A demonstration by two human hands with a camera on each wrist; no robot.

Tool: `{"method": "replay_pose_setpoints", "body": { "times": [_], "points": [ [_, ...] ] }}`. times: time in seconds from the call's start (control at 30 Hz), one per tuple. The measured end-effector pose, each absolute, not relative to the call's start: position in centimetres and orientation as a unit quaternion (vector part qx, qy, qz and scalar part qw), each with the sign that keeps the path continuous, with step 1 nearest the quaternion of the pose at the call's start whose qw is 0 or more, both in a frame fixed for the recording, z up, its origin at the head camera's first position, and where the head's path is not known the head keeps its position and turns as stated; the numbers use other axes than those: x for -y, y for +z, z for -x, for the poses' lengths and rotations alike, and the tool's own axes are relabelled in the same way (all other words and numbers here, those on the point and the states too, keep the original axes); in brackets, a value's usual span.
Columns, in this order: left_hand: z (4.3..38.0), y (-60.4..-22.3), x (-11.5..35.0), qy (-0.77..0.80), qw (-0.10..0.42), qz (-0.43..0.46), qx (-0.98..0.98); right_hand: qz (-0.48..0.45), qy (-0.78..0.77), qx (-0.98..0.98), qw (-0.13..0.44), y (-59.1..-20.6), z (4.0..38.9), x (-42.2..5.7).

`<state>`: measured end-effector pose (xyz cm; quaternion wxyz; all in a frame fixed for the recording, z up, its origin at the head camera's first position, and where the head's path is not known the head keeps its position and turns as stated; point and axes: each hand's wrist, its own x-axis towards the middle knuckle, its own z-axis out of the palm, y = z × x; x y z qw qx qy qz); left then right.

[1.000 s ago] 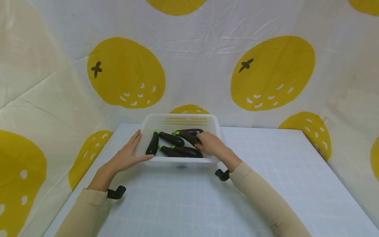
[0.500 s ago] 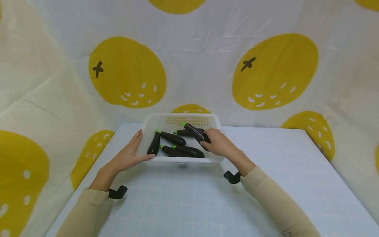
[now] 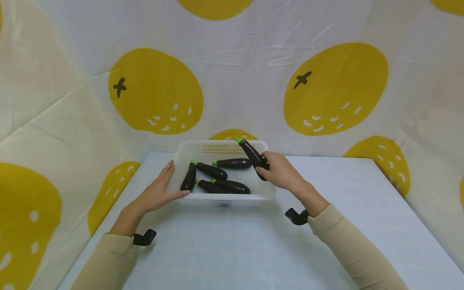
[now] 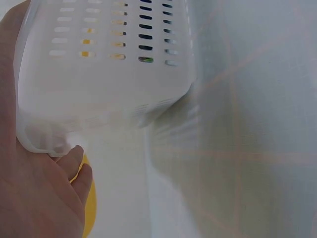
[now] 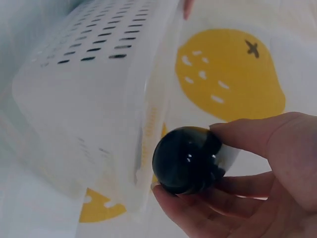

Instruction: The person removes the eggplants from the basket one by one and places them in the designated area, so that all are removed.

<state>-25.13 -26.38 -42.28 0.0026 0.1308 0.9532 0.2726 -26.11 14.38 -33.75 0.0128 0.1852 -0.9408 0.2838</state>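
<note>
Light diffuse, slightly dim, source out of frame; head view: soft grey shadow on the tablecloth (image 3: 224, 241), below the left fingers (image 3: 167, 169); left wrist: broad, soft-edged shadow of the basket (image 4: 99, 89), right of those fingers; right wrist: small white glints on the eggplant (image 5: 185, 161) gripped by the right fingers (image 5: 182, 210); basket holes blurry, leftward of them.

Nothing I can actually read on my feeds right now, no words, brands or numbers. Closest thing to signs: on the far cloth (image 3: 243, 80) I've got a dark cross-shaped mark (image 3: 120, 87) on the left yellow blob (image 3: 156, 90), and a second dark cross (image 3: 302, 80) on the right yellow blob (image 3: 335, 90). Both blobs also carry short white squiggles (image 3: 172, 119), but they don't spell anything for me. My right wrist cam catches one cross too, same deal, no lettering.
</note>
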Motion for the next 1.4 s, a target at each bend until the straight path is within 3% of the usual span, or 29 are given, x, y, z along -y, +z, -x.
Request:
{"method": "replay_pose_setpoints", "body": {
  "times": [0.5,1.4],
  "points": [
    [25.4,-41.9,26.4,0.272,0.003,-0.134,-0.953,-0.131,0.304,0.943,-0.002,-34.1,26.7,-18.0],
    [25.2,-42.1,26.4,0.279,0.006,-0.133,-0.951,-0.054,0.271,0.960,-0.036,-38.6,27.8,-23.9]
  ]
}}
